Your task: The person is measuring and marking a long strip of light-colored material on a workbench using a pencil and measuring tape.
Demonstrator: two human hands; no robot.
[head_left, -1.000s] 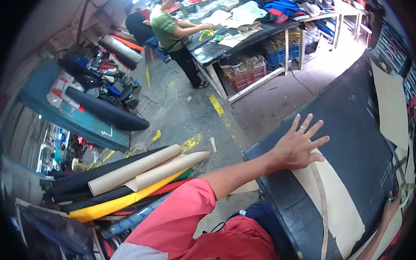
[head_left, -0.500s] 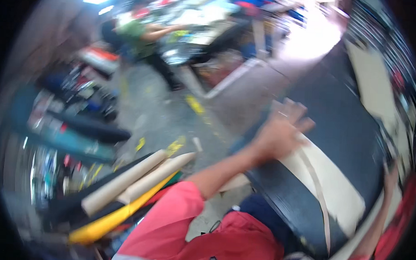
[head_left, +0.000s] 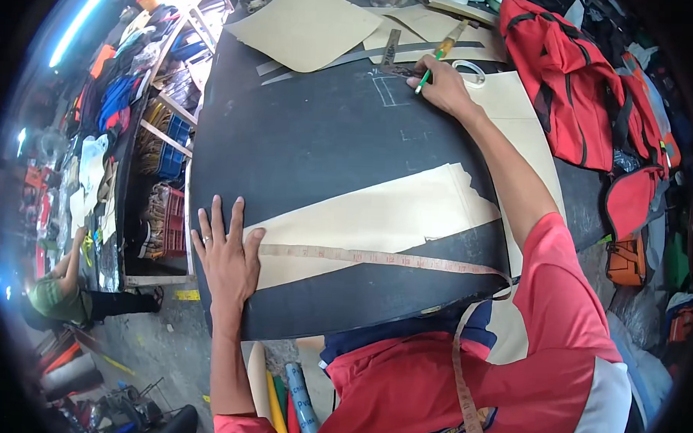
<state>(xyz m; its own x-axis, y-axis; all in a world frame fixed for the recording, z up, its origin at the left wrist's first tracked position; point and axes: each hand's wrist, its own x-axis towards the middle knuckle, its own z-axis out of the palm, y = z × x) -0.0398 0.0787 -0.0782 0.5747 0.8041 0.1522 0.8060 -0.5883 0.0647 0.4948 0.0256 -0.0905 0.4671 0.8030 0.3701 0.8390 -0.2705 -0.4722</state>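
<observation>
My left hand lies flat with fingers spread on the dark tabletop, over the narrow end of a long cream paper piece. A measuring tape runs from beside that hand across the paper, over the table's near edge and down my red shirt. Farther off, my right hand is closed around a slim green pencil. Beside its fingers are a dark metal ruler or square, chalk-like outlines drawn on the tabletop, and a yellow-handled tool.
Cream sheets and grey strips lie along the far edge. A tape roll sits right of my right hand. A red bag rests at the right. Rolled material stands below the near edge; a person in green works at the left.
The view has swung round to the tabletop and sharpened. My left hand now lies at the table's left side. My right hand shows with the pencil at the far side.
</observation>
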